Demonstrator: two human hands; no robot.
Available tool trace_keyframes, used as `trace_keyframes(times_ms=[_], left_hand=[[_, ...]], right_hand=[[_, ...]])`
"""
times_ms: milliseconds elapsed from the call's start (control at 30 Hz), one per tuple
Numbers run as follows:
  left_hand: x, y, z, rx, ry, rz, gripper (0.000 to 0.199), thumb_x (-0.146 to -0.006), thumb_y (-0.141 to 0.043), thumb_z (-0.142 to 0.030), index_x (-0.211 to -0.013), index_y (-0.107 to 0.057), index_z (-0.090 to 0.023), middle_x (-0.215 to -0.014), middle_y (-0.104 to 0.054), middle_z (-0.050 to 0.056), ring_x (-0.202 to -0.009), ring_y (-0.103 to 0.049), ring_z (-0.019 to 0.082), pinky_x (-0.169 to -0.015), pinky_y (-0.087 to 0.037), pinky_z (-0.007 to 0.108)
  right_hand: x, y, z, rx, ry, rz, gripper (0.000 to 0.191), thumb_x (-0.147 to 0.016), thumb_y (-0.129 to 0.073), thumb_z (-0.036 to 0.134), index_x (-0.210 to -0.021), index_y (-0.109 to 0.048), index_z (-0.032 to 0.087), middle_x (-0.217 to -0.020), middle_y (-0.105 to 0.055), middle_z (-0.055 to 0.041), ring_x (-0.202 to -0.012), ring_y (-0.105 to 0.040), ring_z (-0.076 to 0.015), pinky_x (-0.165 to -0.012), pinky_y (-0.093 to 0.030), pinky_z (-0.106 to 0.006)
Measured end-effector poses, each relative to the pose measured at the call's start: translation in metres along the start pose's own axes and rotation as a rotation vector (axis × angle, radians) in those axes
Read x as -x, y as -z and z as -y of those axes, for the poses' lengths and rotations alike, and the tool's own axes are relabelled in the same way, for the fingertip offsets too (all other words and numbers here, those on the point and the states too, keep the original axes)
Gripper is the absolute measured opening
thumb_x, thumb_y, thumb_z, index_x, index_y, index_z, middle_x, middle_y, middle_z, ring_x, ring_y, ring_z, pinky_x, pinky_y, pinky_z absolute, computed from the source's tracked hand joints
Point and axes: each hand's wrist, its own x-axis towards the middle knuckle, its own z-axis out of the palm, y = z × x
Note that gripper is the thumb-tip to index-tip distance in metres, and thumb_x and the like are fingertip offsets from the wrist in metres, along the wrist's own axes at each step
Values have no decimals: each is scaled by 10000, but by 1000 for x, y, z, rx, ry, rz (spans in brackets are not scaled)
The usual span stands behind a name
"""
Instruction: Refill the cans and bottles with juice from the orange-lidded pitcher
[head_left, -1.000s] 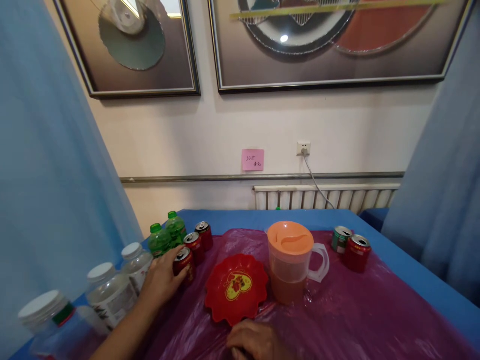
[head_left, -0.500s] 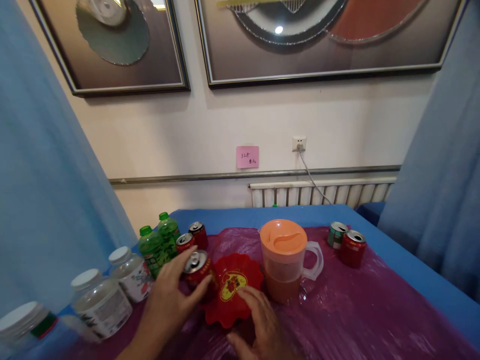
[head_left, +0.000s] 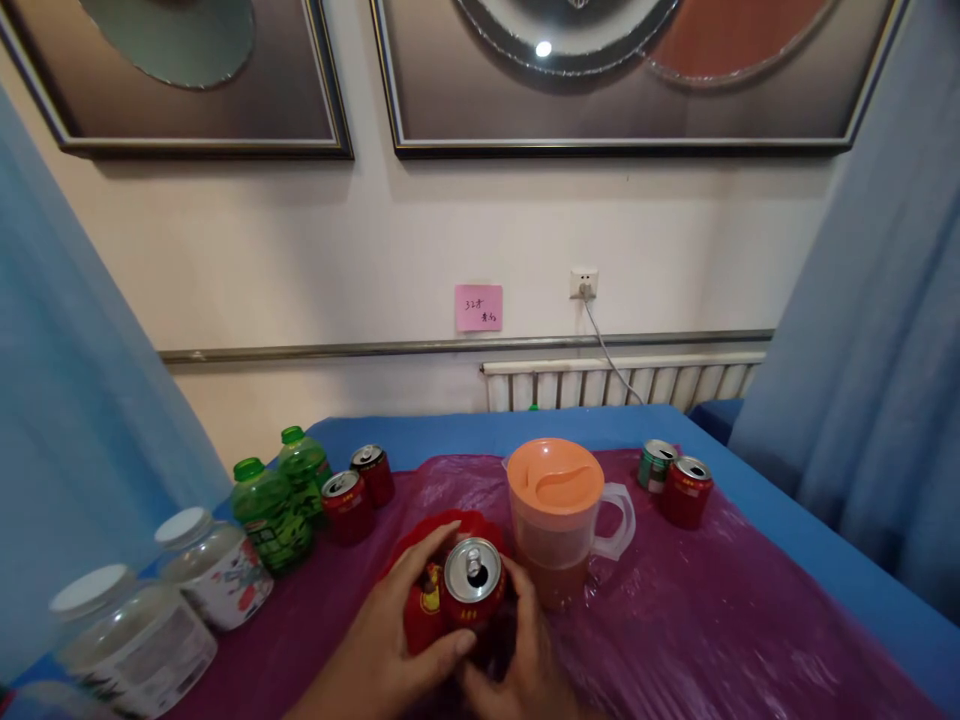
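A red drink can (head_left: pixel 474 580) with an opened tab stands or hovers over the red scalloped plate (head_left: pixel 418 622); its base is hidden. My left hand (head_left: pixel 394 625) wraps the can from the left, its thumb in front and its fingers behind. On the can's right side, my right hand (head_left: pixel 529 645) has curled fingers against it, with the thumb low in front. Just right of the plate is a clear pitcher (head_left: pixel 556 535) with an orange lid and brownish liquid inside.
To the left are two red cans (head_left: pixel 349 515), green plastic bottles (head_left: pixel 271 520) and clear jars with white lids (head_left: pixel 139 645). A green can (head_left: pixel 655 468) and another red can (head_left: pixel 686 497) stand at right. Purple plastic sheeting (head_left: pixel 712 620) covers the blue-clothed table (head_left: pixel 480 428).
My left hand has carried the can rightward from the plate's left side to over the plate. My right hand has come onto the can. The view has shifted slightly right.
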Motion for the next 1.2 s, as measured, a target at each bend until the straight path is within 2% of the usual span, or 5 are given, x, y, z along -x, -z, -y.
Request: trace_keyframes(times_ms=[167,533,700,933,1200], left_hand=[[-8,16,25,162,33,282,841,-788,-770,-511,-1515,-405,-295,-1533,-511,82,-1386,-495,345,-1168,-402,493],[-15,13,30,164,-22,333,850,-709,-823,-452,-1467,-477,-280,-1425,-611,74,-1263,-589,331,-1123,-448,450],[-17,15,33,207,-21,202,796,-696,-806,-485,-1396,-523,-233,-1350,-660,95,-1195,-638,328,-1049,-521,433],[-38,16,78,66,7,-106,737,-715,-775,-527,-1331,-535,-201,-1314,-684,131,-1149,-685,332,-1011,-550,450],[-47,5,85,-58,24,-186,704,-690,-743,-586,-1251,-597,-186,-1183,-749,119,-1043,-729,318,-945,-582,430]], right_hand=[[5,1,-5,33,9,14,917,-722,-822,321,-1499,-338,272,-1391,-616,-130,-1209,-645,-335,-1015,-552,-440],[8,7,-13,166,67,125,922,-708,-776,308,-1513,-331,242,-1427,-590,-130,-1269,-601,-341,-1046,-524,-465],[5,8,-7,204,131,99,808,-810,-695,304,-1525,-323,246,-1459,-555,-124,-1308,-569,-322,-1057,-519,-456],[-21,20,24,211,277,161,648,-840,-576,132,-1448,-391,261,-1393,-574,-106,-1307,-552,-250,-1095,-488,-413],[-15,62,38,266,386,129,419,-892,-534,156,-1302,-527,243,-1202,-661,-111,-1112,-653,-238,-935,-569,-382]])
